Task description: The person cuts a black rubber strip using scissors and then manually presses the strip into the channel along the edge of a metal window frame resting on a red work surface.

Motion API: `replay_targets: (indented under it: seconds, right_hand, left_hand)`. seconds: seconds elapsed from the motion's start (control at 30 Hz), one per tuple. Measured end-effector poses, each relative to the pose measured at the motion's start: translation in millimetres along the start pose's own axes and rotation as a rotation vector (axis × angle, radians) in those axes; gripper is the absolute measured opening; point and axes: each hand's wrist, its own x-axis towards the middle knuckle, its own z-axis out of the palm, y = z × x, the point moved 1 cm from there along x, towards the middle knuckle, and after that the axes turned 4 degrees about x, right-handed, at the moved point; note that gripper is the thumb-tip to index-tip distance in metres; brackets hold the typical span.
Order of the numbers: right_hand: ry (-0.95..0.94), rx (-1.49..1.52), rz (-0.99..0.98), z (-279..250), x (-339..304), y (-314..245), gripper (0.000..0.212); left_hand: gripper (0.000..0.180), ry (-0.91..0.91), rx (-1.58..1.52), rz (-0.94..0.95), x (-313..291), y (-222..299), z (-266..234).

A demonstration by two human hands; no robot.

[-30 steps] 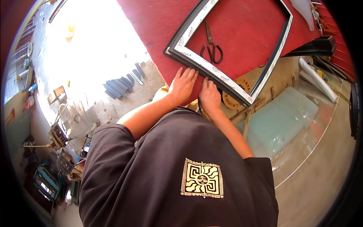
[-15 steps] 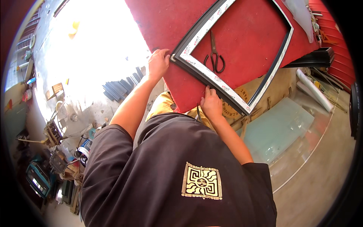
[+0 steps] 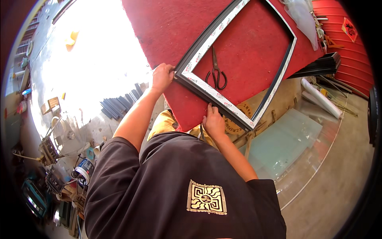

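A dark window frame, its upper face covered with white printed film, lies on the red-covered table. The fingers of my left hand are bent and pressed together at the frame's left corner; the fingertips partly cover that corner. Along the near side, my right hand is closed with the index finger reaching to the frame's edge. A thin dark strip shows below its fingers; what it belongs to is hidden. Black-handled scissors rest on the red cover inside the frame's opening.
Glass sheets lie low at the right, near white rolls and dark profiles. A bundle of grey profiles is on the floor at left. A bucket and cluttered tools stand at the lower left.
The whole view has shifted, so the table and frame appear lower and farther left. My left fingertips have moved slightly onto the frame's corner. The right hand keeps its place by the frame.
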Motion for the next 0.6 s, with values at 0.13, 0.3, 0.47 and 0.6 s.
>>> replay_targets:
  seconds: [0.13,0.3,0.47,0.6]
  right_hand:
    - [0.004,0.004,0.005,-2,2,0,0.073]
    - [-0.007,0.003,0.016,-4,-1,-3,0.074]
    - [0.015,0.024,-0.002,-2,-4,-1,0.074]
    - [-0.007,0.021,0.015,5,-3,2,0.072]
  left_hand:
    - [0.015,0.006,0.03,0.001,0,0,5]
    - [0.019,-0.053,0.069,0.014,6,-5,5]
    - [0.024,-0.158,-0.048,0.011,26,-5,-8]
    - [0.029,-0.214,-0.105,-0.011,33,5,-18]
